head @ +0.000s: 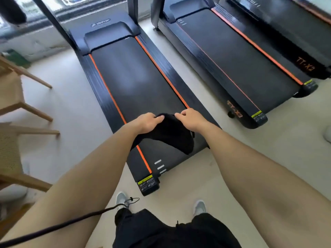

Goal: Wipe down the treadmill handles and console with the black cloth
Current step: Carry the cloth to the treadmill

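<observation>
Both of your hands are out in front of you at the near end of the treadmill (139,83), and each is pinched shut on the top edge of the black cloth (170,135): your left hand (148,121) grips the left part of that edge, your right hand (189,119) the right part, with the fingertips close together and the fabric hanging slack below them in a loose curve over the belt. The cloth is clear of the deck, held in the air rather than resting on it. The step here looks like readying the cloth, so fold it into a flat pad that fills one palm before you walk forward; a bunched cloth will skip over the grips instead of hugging them. The handles and console are not in view; only the dark uprights (52,20) rise at the far end, so the surfaces to wipe lie up and ahead of you. Step up between the orange strips (107,90), keeping your feet off the edges, and mind the black cable (71,221) trailing near your left shoe (121,197). A second treadmill (241,56) stands well apart to the right and wooden chairs (16,97) crowd the left, so stay centred. Nothing has been wiped yet, as far as this view allows me to judge.
</observation>
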The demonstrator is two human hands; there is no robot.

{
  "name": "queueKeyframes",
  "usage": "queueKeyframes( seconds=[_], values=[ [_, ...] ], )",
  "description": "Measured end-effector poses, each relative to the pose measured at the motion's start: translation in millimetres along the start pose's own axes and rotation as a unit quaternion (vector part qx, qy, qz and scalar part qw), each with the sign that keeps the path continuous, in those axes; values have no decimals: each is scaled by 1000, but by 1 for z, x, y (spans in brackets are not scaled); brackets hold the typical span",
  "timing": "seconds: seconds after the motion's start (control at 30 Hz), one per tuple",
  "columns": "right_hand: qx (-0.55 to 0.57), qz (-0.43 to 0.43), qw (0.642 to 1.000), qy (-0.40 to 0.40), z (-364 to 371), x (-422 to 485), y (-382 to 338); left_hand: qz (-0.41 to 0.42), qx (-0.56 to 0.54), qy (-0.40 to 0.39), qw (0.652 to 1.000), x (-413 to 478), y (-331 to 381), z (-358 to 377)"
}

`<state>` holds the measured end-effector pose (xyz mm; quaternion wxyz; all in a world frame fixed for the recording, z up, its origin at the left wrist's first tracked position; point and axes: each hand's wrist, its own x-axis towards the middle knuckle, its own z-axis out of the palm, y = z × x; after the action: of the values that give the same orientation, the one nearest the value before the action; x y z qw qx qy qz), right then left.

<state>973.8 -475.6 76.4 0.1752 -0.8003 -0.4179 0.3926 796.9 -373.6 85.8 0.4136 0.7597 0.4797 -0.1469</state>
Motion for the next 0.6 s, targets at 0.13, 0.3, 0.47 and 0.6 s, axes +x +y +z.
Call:
queueKeyframes(
  seconds=[0.13,0.3,0.47,0.6],
  values=[
    [-24,-35,999,-27,-42,2,18,-26,18,39,999,-10,39,26],
    [-44,-78,995,-41,-75,16,14,-62,-32,126,990,-7,56,22],
    [-26,-146,988,-35,-101,36,1,-65,-96,206,972,8,70,3],
    [-10,-200,977,-81,-130,70,-17,-86,-110,254,957,25,93,-27]
  ],
)
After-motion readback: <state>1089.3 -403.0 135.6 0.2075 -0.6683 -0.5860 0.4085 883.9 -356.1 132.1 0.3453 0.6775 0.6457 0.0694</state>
